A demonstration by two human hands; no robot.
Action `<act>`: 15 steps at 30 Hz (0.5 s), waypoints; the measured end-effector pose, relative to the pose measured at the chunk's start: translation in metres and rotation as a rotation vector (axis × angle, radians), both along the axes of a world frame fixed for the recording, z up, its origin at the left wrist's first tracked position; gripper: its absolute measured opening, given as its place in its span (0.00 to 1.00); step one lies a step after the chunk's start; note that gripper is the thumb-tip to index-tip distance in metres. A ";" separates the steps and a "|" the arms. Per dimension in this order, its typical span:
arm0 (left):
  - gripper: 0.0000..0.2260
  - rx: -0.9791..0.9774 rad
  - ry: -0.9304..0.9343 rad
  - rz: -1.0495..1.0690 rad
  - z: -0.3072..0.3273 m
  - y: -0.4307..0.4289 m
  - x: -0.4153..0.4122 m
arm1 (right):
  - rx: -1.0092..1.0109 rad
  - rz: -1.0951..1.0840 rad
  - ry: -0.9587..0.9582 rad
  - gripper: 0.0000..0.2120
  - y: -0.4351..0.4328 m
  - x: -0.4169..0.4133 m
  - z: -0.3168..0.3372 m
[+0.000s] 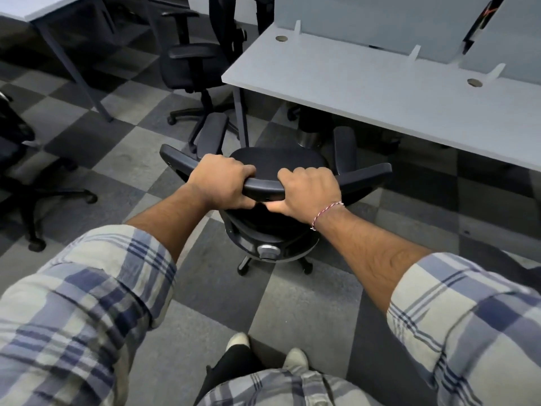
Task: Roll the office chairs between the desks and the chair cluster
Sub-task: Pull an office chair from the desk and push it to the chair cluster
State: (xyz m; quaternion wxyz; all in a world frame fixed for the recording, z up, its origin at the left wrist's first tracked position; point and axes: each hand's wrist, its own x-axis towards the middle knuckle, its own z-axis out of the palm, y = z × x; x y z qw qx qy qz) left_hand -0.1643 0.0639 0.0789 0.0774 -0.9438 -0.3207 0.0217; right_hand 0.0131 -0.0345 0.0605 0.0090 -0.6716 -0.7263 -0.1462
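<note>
A black office chair [278, 162] stands right in front of me, its seat facing the grey desk [380, 92] at the right. My left hand [222, 183] grips the top edge of its backrest left of the middle. My right hand [307, 189] grips the same edge just to the right, thumb underneath. The chair's armrests point toward the desk's front edge. Its wheeled base shows below the backrest.
A second black chair [193, 65] stands behind, beside the desk's left leg. Another chair [17, 159] sits at the left edge. A second desk [44, 7] is at the far left. A metal bin [307, 133] is under the desk. Checkered carpet covers the floor.
</note>
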 end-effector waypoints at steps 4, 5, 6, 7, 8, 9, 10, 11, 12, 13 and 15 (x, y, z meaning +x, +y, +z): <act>0.17 0.032 -0.015 -0.040 -0.002 -0.007 -0.011 | 0.052 -0.024 0.009 0.29 -0.007 -0.011 -0.004; 0.17 0.038 -0.020 -0.050 -0.003 -0.006 -0.014 | 0.070 -0.031 0.010 0.29 -0.007 -0.014 -0.004; 0.17 0.038 -0.026 -0.062 -0.003 -0.005 -0.015 | 0.075 -0.035 0.011 0.29 -0.007 -0.015 -0.005; 0.17 0.033 -0.028 -0.074 -0.003 -0.004 -0.016 | 0.078 -0.039 0.019 0.29 -0.007 -0.017 -0.005; 0.17 0.030 -0.027 -0.083 -0.003 -0.001 -0.019 | 0.086 -0.045 0.024 0.29 -0.006 -0.020 -0.005; 0.16 0.029 -0.023 -0.090 -0.002 0.003 -0.020 | 0.093 -0.054 0.022 0.29 -0.004 -0.023 -0.005; 0.16 0.029 -0.018 -0.099 -0.002 0.008 -0.022 | 0.094 -0.070 0.018 0.29 -0.002 -0.027 -0.005; 0.16 0.026 -0.013 -0.107 -0.001 0.012 -0.025 | 0.097 -0.086 0.019 0.30 0.001 -0.031 -0.004; 0.16 0.024 -0.006 -0.116 -0.001 0.018 -0.027 | 0.103 -0.104 0.026 0.30 0.004 -0.036 -0.005; 0.16 0.024 0.002 -0.123 0.000 0.024 -0.029 | 0.111 -0.118 0.031 0.30 0.008 -0.040 -0.005; 0.17 0.023 0.015 -0.138 0.001 0.037 -0.033 | 0.123 -0.136 0.042 0.30 0.016 -0.046 -0.004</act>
